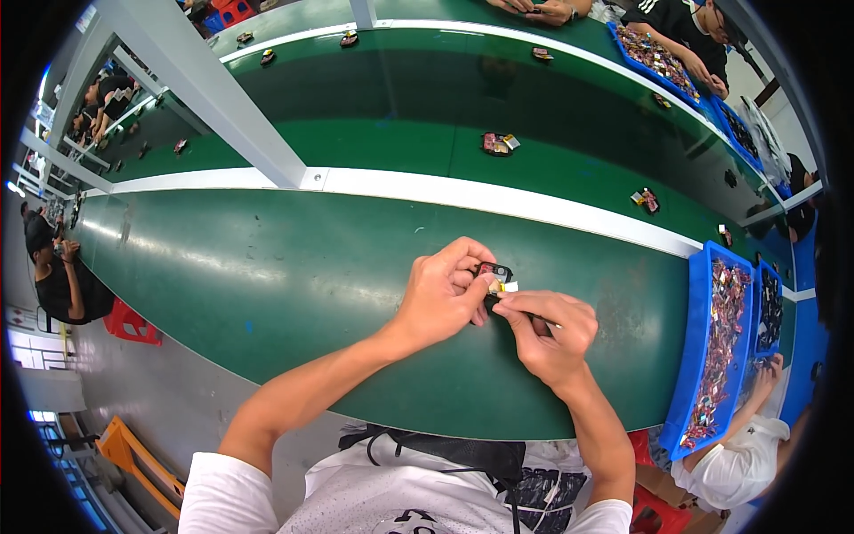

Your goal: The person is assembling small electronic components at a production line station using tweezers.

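My left hand [440,292] is closed around a small black electronic housing [500,271] above the green table. Inside the housing there is a reddish part, with a yellow and white piece [508,287] at its side. From the right, my right hand [559,334] reaches in with its fingertips pinched at the lower edge of the housing. A thin stick-like tool [551,323] shows between its fingers; its exact kind is too small to make out. Fingers hide part of the housing.
A blue bin [703,356] of small red and metallic parts stands at the table's right end, beside a blue tray of black parts [769,307]. Beyond a white rail [463,196], a green conveyor belt [400,160] carries similar units [500,143]. Other people sit around.
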The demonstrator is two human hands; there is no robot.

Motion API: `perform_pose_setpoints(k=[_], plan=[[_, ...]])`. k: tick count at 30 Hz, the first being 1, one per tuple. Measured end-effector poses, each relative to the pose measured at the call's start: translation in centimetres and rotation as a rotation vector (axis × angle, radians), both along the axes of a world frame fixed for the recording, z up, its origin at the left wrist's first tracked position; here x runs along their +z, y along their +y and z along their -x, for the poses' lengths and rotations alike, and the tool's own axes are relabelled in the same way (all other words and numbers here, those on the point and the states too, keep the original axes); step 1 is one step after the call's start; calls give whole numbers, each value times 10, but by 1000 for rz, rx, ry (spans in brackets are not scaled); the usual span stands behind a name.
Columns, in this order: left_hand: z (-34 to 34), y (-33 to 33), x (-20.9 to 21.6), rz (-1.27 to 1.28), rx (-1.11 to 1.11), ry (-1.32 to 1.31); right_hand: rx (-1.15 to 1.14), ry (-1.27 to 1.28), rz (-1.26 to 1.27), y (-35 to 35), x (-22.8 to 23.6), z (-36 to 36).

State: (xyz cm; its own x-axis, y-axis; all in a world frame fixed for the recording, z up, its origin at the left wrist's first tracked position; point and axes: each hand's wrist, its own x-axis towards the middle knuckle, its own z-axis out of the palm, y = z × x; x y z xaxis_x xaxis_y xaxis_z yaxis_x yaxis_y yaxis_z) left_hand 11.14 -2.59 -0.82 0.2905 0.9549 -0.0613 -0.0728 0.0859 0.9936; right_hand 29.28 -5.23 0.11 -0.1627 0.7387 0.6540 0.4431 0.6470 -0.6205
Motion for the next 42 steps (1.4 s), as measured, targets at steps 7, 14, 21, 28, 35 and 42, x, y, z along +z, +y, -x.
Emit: perform_pose_setpoints(k=[7,14,21,28,35,42], plan=[[19,68,20,-66,246,-9,-132,92,-83,8,-5,-16],[102,185,3,-268,594,732,-129,84,-96,15,-6,-13],[85,209,7,-743,642,921,-140,64,-60,14,-3,-18],[16,206,25,-180,114,707,-149,55,-88,13,-4,-21],[20,207,21,-118,155,694,-185,63,-49,14,-5,-26],[34,148,23,-98,283,510,-173,228,121,14,-6,-21]])
